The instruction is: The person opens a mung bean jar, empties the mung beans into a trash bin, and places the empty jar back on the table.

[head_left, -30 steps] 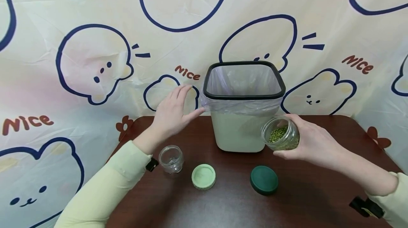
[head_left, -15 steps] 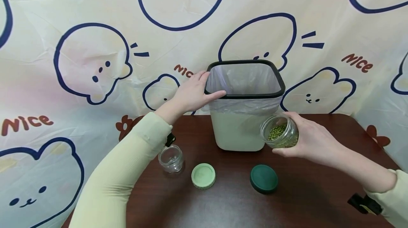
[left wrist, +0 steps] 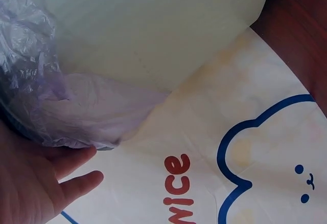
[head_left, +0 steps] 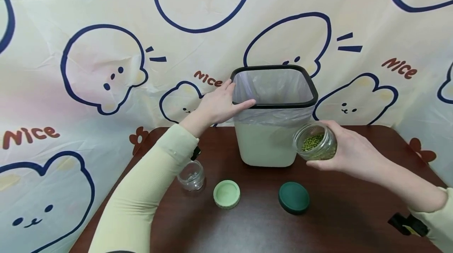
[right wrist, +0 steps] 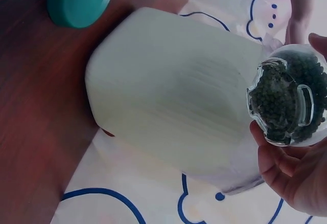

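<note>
My left hand point(head_left: 220, 105) rests at the left rim of a light trash can point(head_left: 267, 143), its thumb lying along the black front rim. In the left wrist view, fingertips point(left wrist: 84, 183) show beside the rim and the lilac bin liner point(left wrist: 97, 104). My right hand point(head_left: 345, 147) grips a clear glass jar point(head_left: 325, 151) tilted leftward, mouth toward the trash can's front right side. Green mung beans point(head_left: 313, 142) lie inside it; the right wrist view shows them through the jar's base.
On the brown table point(head_left: 255, 229) lie a light green lid point(head_left: 226, 194) and a dark green lid point(head_left: 293, 197). Another glass jar point(head_left: 192, 176) stands to the left, partly behind my left sleeve. A cartoon-printed cloth point(head_left: 198, 44) hangs behind the trash can.
My left hand has moved right and up onto the trash can's rim. The right hand keeps the tilted jar almost in place.
</note>
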`<state>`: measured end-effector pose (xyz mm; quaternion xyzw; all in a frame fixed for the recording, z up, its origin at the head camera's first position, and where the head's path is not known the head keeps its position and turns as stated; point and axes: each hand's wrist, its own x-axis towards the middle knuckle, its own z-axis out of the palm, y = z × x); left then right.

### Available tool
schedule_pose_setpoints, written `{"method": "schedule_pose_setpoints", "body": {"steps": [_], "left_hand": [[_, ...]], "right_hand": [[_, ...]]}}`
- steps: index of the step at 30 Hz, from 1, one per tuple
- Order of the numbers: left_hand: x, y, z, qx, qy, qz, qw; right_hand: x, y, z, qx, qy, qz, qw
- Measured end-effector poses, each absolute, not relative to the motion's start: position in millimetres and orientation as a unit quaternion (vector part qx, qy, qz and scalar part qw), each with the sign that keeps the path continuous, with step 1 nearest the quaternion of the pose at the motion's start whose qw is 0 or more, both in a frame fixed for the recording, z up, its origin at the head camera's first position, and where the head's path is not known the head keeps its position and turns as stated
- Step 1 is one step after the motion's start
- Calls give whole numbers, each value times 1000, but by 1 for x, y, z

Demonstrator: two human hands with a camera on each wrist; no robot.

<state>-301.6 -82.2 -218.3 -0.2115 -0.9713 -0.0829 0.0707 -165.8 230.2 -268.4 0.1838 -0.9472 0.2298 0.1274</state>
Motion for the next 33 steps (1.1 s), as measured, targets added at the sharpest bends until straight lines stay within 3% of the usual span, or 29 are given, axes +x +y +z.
{"method": "schedule_pose_setpoints", "body": {"steps": [16,33], "left_hand": [[-302,-80,-221,-215,-969,-82,86],[-300,-82,-219,-217,-969,-90,73]], "right_hand": [[-191,258,-207,186,-930,269,165],[-239,254,-166,209,-932,256,151]]}}
